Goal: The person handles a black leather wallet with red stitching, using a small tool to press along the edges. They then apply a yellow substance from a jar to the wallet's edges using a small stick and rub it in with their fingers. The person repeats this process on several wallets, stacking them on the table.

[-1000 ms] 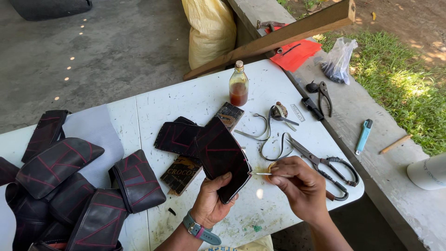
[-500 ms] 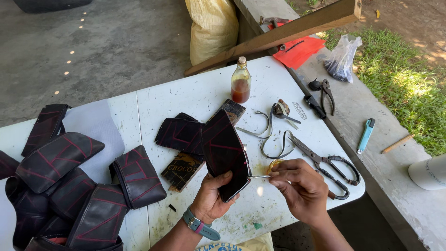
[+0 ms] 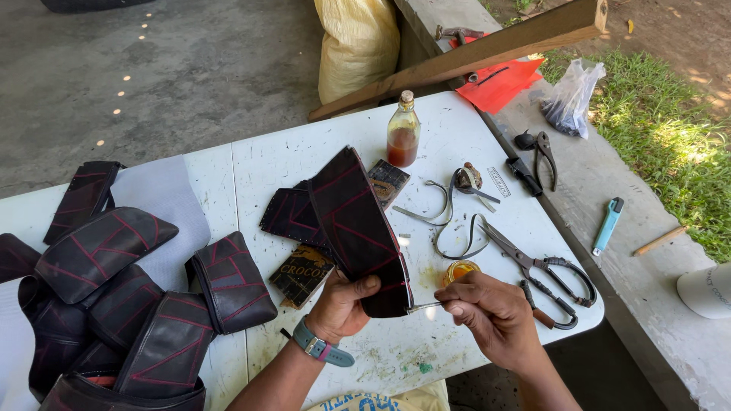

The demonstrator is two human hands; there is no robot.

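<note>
Head view. Left hand (image 3: 339,304) sits near the table's (image 3: 487,346) front edge, wrist band toward 7 o'clock, fingers curled shut on the lower end of a black panel (image 3: 358,228) with red stitching; thumb lies across its face. Panel stands tilted, top leaning toward 11 o'clock, bottom edge just above the tabletop. Right hand (image 3: 495,316) comes in from 5 o'clock, knuckles up, fingertips pinched on a thin metal tool (image 3: 422,307) whose tip meets the panel's lower right edge. Small pot (image 3: 460,270) of yellow stuff sits just past the right hand at 12 o'clock, touching or nearly so; can't tell what it is.

Room: bare strip of table below both hands along the front edge, stained. Scissors (image 3: 544,278) lie just right of the right hand at 2 o'clock, close to the table's right edge. Curved strips (image 3: 449,217) lie beyond the pot.

Left of the left hand, at 9 o'clock: small printed box (image 3: 302,272), then a pile of stitched pieces (image 3: 114,304) filling the near-left corner and overhanging the front edge. A second flat panel (image 3: 293,217) lies behind the held one.

Farther, at 12 o'clock: glass bottle (image 3: 403,131), upright, about a third full of brown liquid, capped. Off the table at 2 o'clock on the concrete ledge (image 3: 647,281): pliers (image 3: 539,148), blue lighter (image 3: 608,226), clear bag (image 3: 571,95) with dark contents. Wood beam (image 3: 472,57) crosses the far edge; yellow sack (image 3: 358,46) behind it.
</note>
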